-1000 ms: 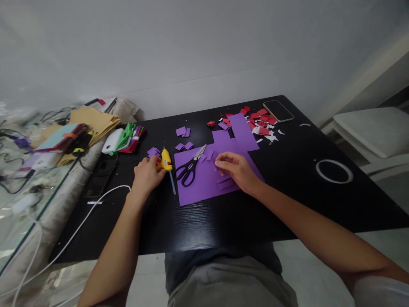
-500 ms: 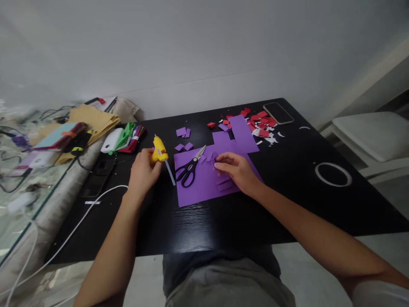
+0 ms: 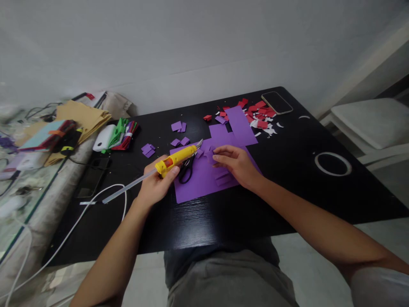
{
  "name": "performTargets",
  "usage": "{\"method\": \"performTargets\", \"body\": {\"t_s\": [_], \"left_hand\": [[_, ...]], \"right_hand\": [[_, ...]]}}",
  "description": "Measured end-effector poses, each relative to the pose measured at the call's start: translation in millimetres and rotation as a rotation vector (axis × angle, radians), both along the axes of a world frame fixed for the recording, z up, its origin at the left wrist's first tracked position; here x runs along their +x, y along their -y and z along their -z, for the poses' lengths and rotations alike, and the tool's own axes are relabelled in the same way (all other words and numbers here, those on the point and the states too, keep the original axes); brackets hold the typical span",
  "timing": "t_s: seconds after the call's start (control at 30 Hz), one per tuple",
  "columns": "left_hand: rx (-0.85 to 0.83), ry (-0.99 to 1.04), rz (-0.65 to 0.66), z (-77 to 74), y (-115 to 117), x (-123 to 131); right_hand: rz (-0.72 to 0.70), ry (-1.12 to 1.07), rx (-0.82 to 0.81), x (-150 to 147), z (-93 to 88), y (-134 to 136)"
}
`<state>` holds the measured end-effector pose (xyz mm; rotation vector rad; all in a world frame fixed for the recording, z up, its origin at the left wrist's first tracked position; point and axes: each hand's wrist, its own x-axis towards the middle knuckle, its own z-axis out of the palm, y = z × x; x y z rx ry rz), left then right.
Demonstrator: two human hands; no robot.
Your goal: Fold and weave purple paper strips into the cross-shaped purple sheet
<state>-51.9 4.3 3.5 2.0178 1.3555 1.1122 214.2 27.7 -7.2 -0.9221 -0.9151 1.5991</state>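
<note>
Head view: yellow glue gun partly covers scissors

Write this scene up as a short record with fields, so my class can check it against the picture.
Surface: black wood-grained table
Left hand: holding a yellow plastic glue gun with a long translucent glue stick
Right hand: pinching a small purple paper piece
Under right hand: large purple paper sheet
Partly behind glue gun: black-handled metal scissors
Far right: red paper scraps, white paper scraps, dark rectangular phone

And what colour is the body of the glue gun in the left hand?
Yellow; the glue gun shows best in the head view.
</note>
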Motion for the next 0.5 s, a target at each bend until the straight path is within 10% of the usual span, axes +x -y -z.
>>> {"method": "performTargets", "body": {"t_s": [0.5], "left_hand": [[0.090,-0.107,0.033,-2.8,2,12]], "right_hand": [[0.008,0.024,0.045,-1,-2.6,4]]}}
